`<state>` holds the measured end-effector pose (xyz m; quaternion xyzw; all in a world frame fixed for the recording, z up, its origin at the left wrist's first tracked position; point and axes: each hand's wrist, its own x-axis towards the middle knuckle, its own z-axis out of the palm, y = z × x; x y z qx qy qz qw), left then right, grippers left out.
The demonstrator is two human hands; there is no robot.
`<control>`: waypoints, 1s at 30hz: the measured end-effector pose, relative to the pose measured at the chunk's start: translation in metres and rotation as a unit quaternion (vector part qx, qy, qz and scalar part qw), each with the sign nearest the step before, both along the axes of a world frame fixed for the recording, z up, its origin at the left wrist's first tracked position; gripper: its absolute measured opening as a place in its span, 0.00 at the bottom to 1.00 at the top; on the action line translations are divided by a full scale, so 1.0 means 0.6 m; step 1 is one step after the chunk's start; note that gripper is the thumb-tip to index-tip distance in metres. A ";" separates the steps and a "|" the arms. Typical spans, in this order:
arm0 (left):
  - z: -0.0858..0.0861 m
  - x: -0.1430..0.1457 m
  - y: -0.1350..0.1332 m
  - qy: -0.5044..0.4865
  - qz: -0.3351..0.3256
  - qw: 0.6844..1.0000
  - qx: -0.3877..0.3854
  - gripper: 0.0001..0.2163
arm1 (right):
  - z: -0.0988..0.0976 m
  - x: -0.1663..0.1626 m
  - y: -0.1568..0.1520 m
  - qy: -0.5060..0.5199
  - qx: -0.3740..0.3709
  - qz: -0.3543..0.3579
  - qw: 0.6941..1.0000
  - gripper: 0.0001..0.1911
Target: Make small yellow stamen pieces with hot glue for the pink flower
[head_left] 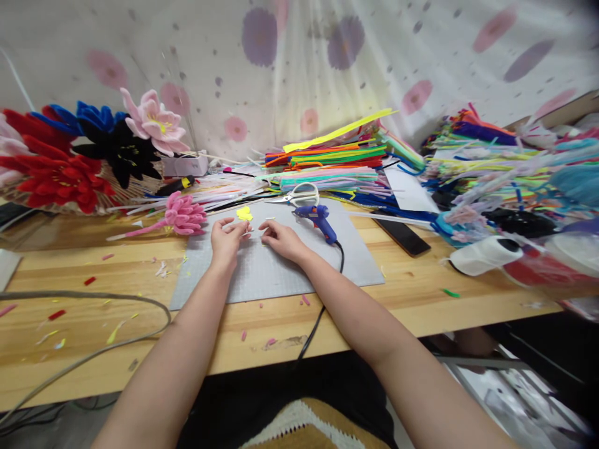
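Over the grey cutting mat [276, 274], my left hand [226, 242] is closed in a pinch, with a tiny pale bit at its fingertips too small to name. My right hand [283, 241] faces it a short gap away, fingers curled together low over the mat; whatever they hold, if anything, is hidden. Just beyond my left fingertips lie small yellow pieces [244, 213]. A blue glue gun [316, 218] rests on its side to the right of my right hand, and scissors [302, 196] lie behind it. Left of my left hand is a pink fuzzy flower [184, 216] on a stem.
Bundles of colourful pipe cleaners [332, 159] line the back. Fuzzy flowers [70, 178] fill the left rear. A black phone [402, 233] and a white bottle-like object [484, 255] are at right. A grey cable [116, 298] loops across the wooden table [402, 305], among scraps.
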<state>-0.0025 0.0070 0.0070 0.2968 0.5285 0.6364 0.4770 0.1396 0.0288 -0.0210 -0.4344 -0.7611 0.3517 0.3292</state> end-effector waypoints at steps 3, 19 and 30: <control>0.000 0.000 0.001 -0.001 0.012 1.000 0.005 0.19 | 0.001 -0.004 -0.005 -0.034 0.035 0.038 0.998 0.15; 0.004 0.007 -0.008 -0.002 -0.059 0.998 0.012 0.19 | 0.019 0.006 0.005 0.411 -0.267 -0.011 0.871 0.25; 0.001 0.014 -0.013 0.002 -0.145 0.989 -0.020 0.21 | 0.028 0.001 0.001 0.427 -0.287 -0.080 0.854 0.25</control>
